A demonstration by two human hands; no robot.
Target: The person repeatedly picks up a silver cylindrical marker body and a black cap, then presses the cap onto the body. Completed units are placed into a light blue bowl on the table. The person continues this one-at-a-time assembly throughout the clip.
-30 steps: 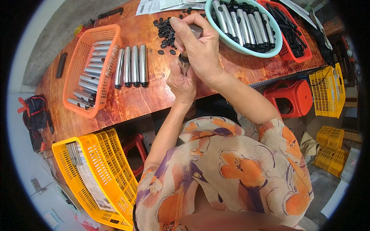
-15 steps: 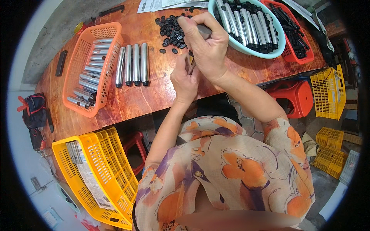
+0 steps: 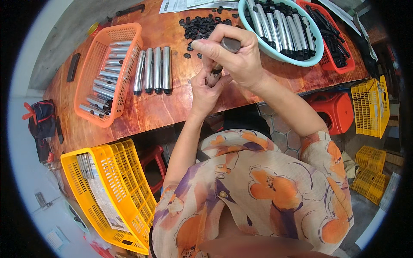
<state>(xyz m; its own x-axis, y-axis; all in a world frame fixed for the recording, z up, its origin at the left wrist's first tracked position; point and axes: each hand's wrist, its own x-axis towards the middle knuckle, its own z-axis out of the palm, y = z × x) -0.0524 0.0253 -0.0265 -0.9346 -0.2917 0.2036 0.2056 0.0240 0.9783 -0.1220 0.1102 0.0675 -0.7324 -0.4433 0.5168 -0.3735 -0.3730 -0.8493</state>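
My right hand point(image 3: 241, 60) is closed around a dark, rounded handle point(image 3: 231, 44) whose butt end shows above the fist; the rest of this tool is mostly hidden. Just below it, my left hand point(image 3: 204, 95) grips a shiny metal tube point(image 3: 212, 80), seen nearly end-on between thumb and fingers. The two hands meet above the table's near edge. Beyond them lies a pile of small black oval plugs point(image 3: 198, 28). Several silver tubes with black ends point(image 3: 157, 71) lie side by side to the left of my hands.
An orange basket point(image 3: 137, 36) with silver tubes stands at left on the wooden table point(image 3: 124, 127). A light-blue basin point(image 3: 282, 59) of tubes and a red basket point(image 3: 340, 69) of black parts sit at right. Yellow crates point(image 3: 122, 189) and a red stool point(image 3: 331, 109) are below the table edge.
The whole view has shifted slightly. My right hand has tilted and come lower against the left, so the dark handle's end and the metal tube show more clearly.
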